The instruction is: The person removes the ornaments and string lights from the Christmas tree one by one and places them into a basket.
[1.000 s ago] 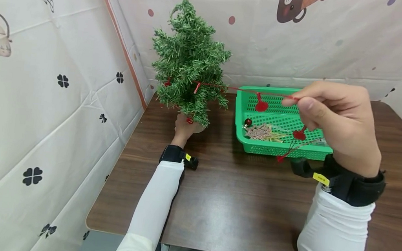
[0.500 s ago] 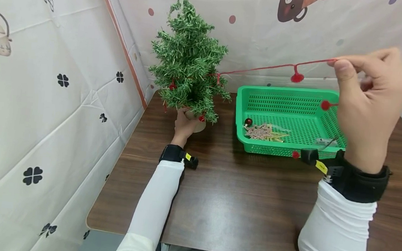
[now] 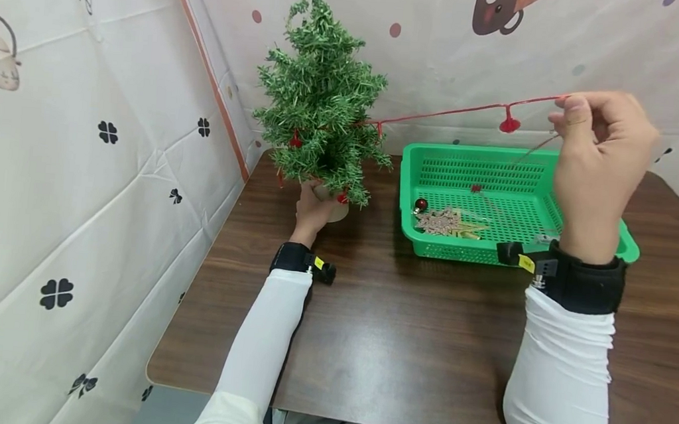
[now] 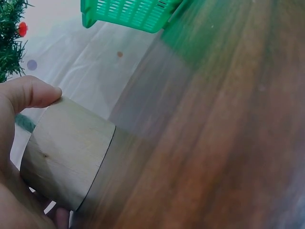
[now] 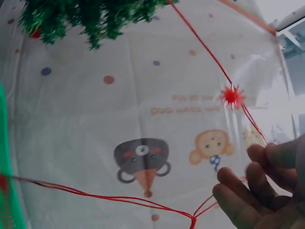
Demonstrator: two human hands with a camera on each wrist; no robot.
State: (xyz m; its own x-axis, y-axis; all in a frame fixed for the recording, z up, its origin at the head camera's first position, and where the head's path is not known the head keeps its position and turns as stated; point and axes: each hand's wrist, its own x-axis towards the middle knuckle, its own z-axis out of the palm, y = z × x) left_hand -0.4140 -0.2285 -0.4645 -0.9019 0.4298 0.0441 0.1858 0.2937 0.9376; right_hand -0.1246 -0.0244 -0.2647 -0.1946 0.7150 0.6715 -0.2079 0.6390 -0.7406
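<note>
A small artificial Christmas tree [image 3: 324, 98] stands at the back left on a round wooden base [image 4: 71, 148]. My left hand [image 3: 312, 213] grips that base, thumb along its top edge in the left wrist view. A red string garland [image 3: 443, 115] with red pompoms [image 3: 510, 125] runs from the branches to my right hand [image 3: 605, 146], which pinches it between thumb and forefinger, stretched nearly straight. The garland's loose end trails below the right hand, over the basket. Other red pompoms [image 3: 295, 139] show among the lower branches.
A green plastic basket [image 3: 432, 249] sits right of the tree. Inside lie a dark red ball [image 3: 420, 205], a glittery snowflake ornament [image 3: 442, 221] and a small clear packet. The brown wooden table [image 3: 378, 335] meets a patterned cloth backdrop [image 3: 435, 66] behind.
My right hand has drawn the garland rightward and up, away from the tree, then shifted slightly back left. The tree has turned a little. My left hand stays at the base.
</note>
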